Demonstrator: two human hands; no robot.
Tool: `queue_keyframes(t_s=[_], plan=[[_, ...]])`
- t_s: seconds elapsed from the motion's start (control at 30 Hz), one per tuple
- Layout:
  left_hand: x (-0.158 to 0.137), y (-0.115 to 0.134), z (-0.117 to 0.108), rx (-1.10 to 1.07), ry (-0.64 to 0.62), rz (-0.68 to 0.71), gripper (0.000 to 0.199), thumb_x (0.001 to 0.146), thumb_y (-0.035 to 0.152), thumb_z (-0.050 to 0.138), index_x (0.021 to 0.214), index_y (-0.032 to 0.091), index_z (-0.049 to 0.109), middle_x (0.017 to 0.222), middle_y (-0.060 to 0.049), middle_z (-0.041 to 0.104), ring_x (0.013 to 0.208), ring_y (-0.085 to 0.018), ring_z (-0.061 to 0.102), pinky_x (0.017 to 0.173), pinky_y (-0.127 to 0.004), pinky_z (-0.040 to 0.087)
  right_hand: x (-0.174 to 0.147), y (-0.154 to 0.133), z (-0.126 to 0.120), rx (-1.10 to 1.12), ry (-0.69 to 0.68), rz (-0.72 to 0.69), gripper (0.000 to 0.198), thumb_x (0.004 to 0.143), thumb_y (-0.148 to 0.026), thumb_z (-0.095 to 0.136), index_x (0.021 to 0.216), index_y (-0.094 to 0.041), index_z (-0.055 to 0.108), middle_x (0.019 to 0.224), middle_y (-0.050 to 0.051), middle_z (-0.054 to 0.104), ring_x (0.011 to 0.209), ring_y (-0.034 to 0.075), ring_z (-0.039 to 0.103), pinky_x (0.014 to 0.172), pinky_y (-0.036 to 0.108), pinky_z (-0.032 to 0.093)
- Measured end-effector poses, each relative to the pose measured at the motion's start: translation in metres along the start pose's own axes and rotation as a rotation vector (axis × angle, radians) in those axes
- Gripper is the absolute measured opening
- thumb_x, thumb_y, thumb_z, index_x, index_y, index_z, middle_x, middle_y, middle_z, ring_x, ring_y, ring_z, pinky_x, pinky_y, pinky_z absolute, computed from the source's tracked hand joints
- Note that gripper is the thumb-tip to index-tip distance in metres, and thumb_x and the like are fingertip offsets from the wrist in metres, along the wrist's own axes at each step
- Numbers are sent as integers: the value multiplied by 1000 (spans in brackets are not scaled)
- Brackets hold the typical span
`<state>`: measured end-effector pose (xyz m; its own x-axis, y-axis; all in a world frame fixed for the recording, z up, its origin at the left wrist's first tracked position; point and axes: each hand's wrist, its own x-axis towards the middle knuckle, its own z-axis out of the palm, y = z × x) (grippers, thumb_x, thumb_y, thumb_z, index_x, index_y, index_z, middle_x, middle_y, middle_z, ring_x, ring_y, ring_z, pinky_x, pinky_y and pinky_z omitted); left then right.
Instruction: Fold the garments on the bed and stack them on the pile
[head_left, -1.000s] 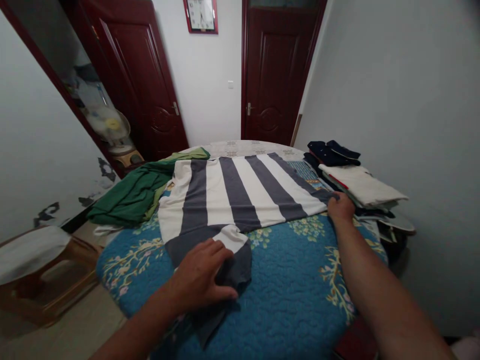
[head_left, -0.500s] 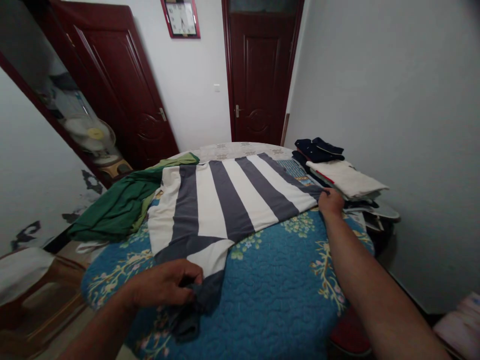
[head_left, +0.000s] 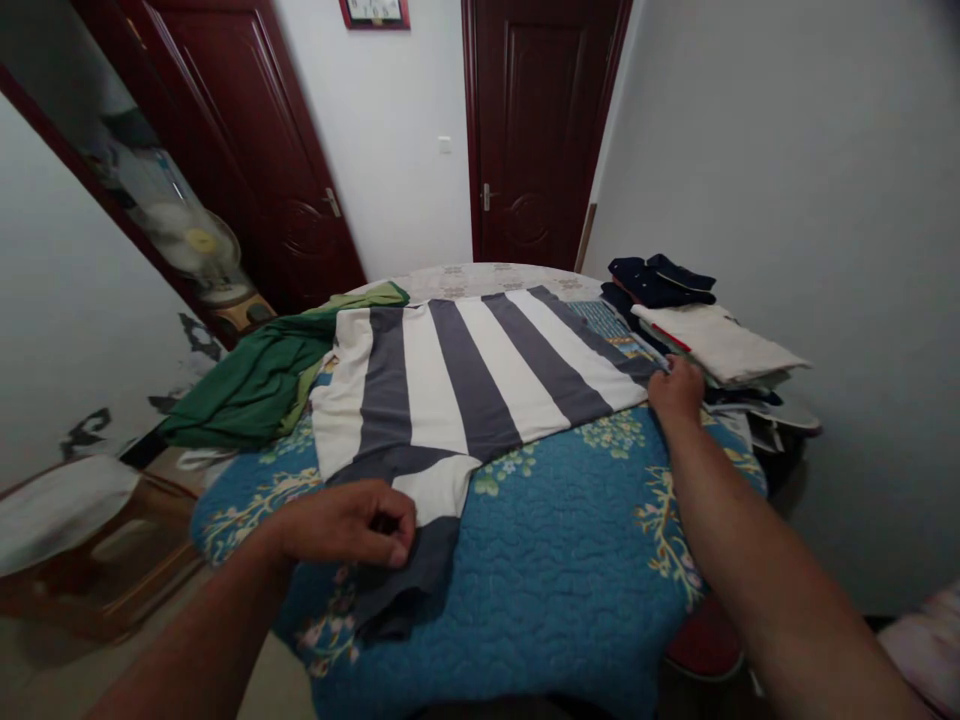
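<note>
A white-and-grey striped shirt point(head_left: 450, 380) lies spread over the table, its near sleeve stretched towards me. My left hand point(head_left: 349, 525) is at that sleeve, with fingers curled and thumb against the index finger, closed on the grey cloth above the cuff. The cuff point(head_left: 394, 610) lies fairly flat below it. At the shirt's right end, my right hand point(head_left: 679, 388) pinches the grey hem corner. Its fingertips are partly hidden from me.
A blue floral quilted cover point(head_left: 540, 540) lies under the shirt. Green clothing point(head_left: 247, 390) is heaped on the left. Folded clothes, with a cream one point(head_left: 720, 340) near the top, are stacked on the right beside the wall. A wooden stool point(head_left: 82, 540) stands at lower left.
The cuff, bunched at my left hand before, now lies flatter, and that hand has lifted slightly off it. My right hand still holds the hem corner. The view has tilted down.
</note>
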<state>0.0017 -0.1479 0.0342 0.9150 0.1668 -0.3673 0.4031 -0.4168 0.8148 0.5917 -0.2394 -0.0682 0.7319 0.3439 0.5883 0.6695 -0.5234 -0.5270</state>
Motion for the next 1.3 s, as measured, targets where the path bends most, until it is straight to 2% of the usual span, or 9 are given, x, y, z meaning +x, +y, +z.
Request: queue_keyframes(t_s=[0.07, 0.13, 0.3, 0.4, 0.5, 0.7, 0.9, 1.13, 1.3], plan=[[3, 1, -4, -27, 109, -18, 39, 94, 56, 68, 88, 18, 71, 79, -1, 67, 73, -15, 59, 67, -25, 47, -7, -13, -6, 3, 45, -184, 50, 83, -21, 54, 127, -5, 70, 121, 26, 69, 121, 38, 60, 111, 58, 44], [9, -1, -6, 28, 325, -30, 37, 97, 54, 63, 92, 19, 71, 83, -1, 68, 77, -17, 61, 70, -26, 48, -19, -37, -15, 71, -9, -393, 39, 86, -22, 55, 119, -7, 72, 117, 24, 70, 118, 36, 61, 111, 55, 45], [39, -17, -7, 349, 805, 18, 29, 99, 40, 59, 115, 21, 74, 111, -8, 75, 103, -24, 68, 93, -37, 53, -81, -119, -40, 364, -401, -839, 20, 94, -26, 61, 110, -20, 72, 108, 14, 72, 109, 29, 64, 104, 46, 51], [53, -34, -5, 537, 842, 67, 27, 99, 35, 61, 118, 22, 75, 117, -10, 75, 112, -27, 67, 102, -42, 51, -120, -158, -48, 437, -628, -1025, 27, 93, -30, 68, 118, -20, 71, 114, 13, 71, 108, 28, 63, 99, 44, 52], [56, -49, -2, 645, 835, 46, 19, 100, 32, 62, 108, 21, 77, 108, -11, 74, 105, -26, 66, 97, -42, 50, -142, -177, -48, 382, -761, -1137, 20, 94, -30, 69, 111, -20, 72, 109, 12, 70, 103, 27, 61, 93, 42, 51], [54, -50, -1, 752, 846, -58, 16, 103, 30, 61, 103, 22, 75, 104, -8, 72, 99, -25, 65, 87, -39, 45, -150, -180, -40, 185, -755, -1150, 13, 99, -18, 58, 96, -19, 70, 95, 8, 65, 92, 22, 58, 85, 35, 44], [62, -48, -5, 859, 778, -170, 17, 105, 25, 56, 102, 19, 72, 105, -10, 72, 102, -27, 64, 87, -40, 44, -152, -177, -39, 170, -742, -1160, 9, 93, -15, 58, 93, -19, 65, 93, 7, 63, 88, 22, 55, 80, 34, 41], [54, -43, -34, 783, 689, -23, 28, 108, 32, 47, 96, 20, 70, 97, -8, 73, 91, -23, 67, 83, -35, 47, -148, -177, -43, 237, -790, -1163, 4, 89, -20, 62, 90, -20, 65, 89, 6, 64, 83, 21, 55, 77, 34, 43], [93, -36, -64, 704, 813, 44, 33, 108, 29, 43, 126, 21, 70, 124, -12, 74, 108, -25, 72, 95, -38, 53, -139, -196, -33, 410, -685, -985, 20, 102, -21, 52, 110, -20, 70, 103, 11, 71, 99, 25, 63, 92, 39, 52]])
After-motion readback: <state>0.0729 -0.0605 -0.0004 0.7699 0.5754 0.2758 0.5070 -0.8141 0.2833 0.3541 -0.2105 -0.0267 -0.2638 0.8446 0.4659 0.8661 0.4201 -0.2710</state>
